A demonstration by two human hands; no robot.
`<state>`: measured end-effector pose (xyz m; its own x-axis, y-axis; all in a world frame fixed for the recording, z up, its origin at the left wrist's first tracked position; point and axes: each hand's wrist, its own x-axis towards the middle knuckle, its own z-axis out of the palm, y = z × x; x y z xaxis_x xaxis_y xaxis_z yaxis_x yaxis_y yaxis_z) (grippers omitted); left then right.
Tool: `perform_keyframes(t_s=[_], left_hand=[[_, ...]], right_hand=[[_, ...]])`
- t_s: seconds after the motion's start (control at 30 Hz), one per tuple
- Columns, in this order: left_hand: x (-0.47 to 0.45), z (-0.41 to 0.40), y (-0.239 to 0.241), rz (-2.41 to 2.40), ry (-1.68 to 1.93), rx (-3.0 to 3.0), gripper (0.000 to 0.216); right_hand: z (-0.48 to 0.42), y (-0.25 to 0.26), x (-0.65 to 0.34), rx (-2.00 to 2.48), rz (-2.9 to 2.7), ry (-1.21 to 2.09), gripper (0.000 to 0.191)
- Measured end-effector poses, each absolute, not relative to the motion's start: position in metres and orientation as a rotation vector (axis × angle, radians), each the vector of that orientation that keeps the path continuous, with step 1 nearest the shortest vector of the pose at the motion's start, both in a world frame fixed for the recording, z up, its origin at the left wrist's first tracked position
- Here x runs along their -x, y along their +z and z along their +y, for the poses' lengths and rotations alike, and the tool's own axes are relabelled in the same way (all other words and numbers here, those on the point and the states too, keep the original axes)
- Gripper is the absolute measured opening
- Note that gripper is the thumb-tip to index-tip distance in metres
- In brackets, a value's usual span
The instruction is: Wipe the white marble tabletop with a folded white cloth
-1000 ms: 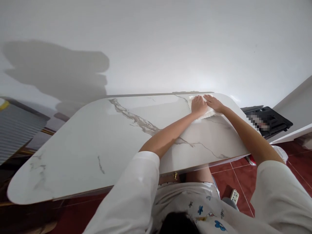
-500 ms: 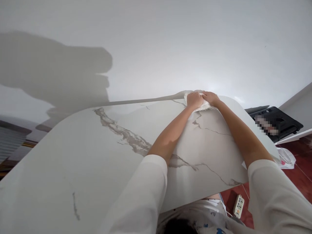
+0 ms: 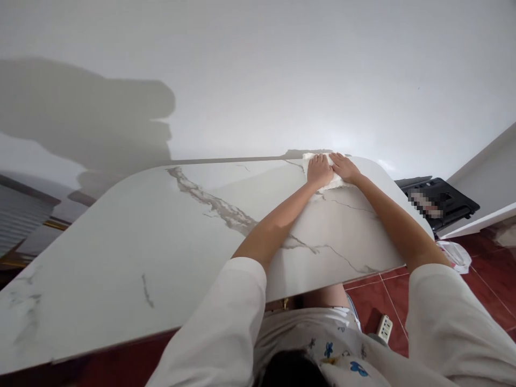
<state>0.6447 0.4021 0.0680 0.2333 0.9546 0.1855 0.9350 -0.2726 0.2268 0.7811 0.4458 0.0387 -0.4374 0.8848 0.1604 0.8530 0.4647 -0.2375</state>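
A crumpled white cloth [image 3: 336, 183] lies near the far edge of a white marble-patterned table [image 3: 141, 231], toward its right end. My left hand [image 3: 320, 171] presses down on the cloth's left part, fingers pointing forward to the table edge. Beside it, my right hand [image 3: 345, 167] rests flat on the cloth with its fingers stretched out to the left. The two hands nearly touch. Most of the cloth is covered by them, and its ragged rim shows around the fingers and below the palms.
A white wall [image 3: 258, 80] rises just behind the table and carries shadows. To the right are a black case [image 3: 455, 201] and a white plastic bag [image 3: 455, 257]. On the red tiled floor [image 3: 492, 279], a power strip [image 3: 385, 329] lies near my right side.
Both hands and the cloth have shifted slightly toward me on the table, and the fingers now lie flatter. My view has moved, showing more of the table's near edge.
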Motion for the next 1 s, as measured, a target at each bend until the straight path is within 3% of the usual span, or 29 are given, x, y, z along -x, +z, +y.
perform_keyframes(t_s=[0.6,1.0], left_hand=[[-0.623,0.187,0.084,1.741,0.357,-2.347,0.056],[-0.708,0.196,0.083,1.618,0.389,-2.211,0.059]], right_hand=[[0.205,0.061,-0.77,1.444,-2.452,0.183,0.059],[0.223,0.05,-0.862,1.488,-2.4,0.278,0.058]])
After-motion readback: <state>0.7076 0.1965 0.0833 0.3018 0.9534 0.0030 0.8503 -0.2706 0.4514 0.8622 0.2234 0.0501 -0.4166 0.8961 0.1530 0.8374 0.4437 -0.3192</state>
